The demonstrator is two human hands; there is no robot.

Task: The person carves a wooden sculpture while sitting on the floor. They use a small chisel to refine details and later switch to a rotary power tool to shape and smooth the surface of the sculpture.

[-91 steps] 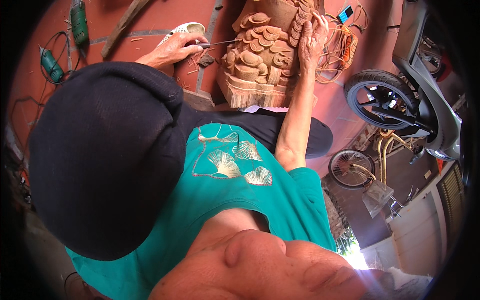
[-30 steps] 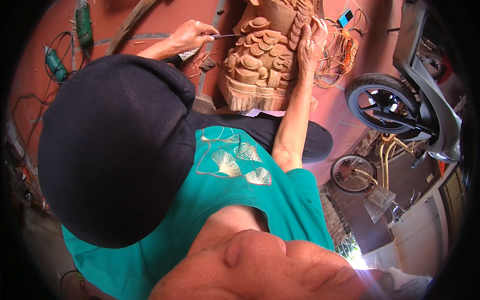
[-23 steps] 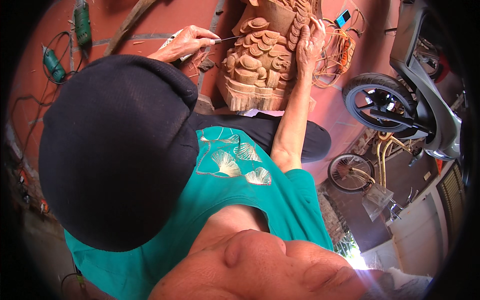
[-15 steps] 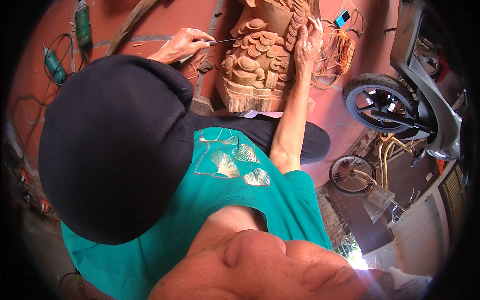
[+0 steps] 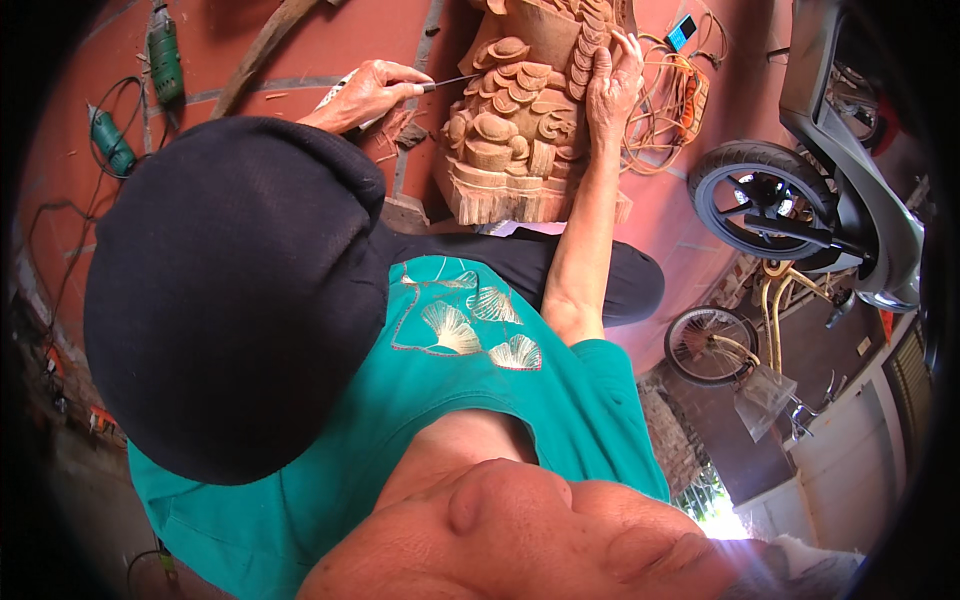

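A brown wood carving (image 5: 515, 130) with rounded, coin-like relief shapes stands before me at the top middle. My left hand (image 5: 375, 92), at the carving's left side, is closed around the dark handle of a thin-shafted carving tool (image 5: 450, 81). The tool's tip meets the carving's left edge; its exact end is too small to make out. My right hand (image 5: 612, 85) lies along the carving's right side, fingers stretched and slightly spread against the wood. The left forearm is mostly hidden behind my black-clad knee (image 5: 235, 300).
Two green power tools (image 5: 165, 62) with cords lie on the red tiled floor at the left, near a long wooden stick (image 5: 255, 62). Right of the carving are a coiled orange cable (image 5: 690, 105) and a small blue-screened device (image 5: 681, 33). A motorbike (image 5: 850, 190) and bicycle (image 5: 712, 345) stand farther right.
The whole view has shifted slightly. My left hand still holds the tool against the carving's left edge, and the right hand stays on its right side.
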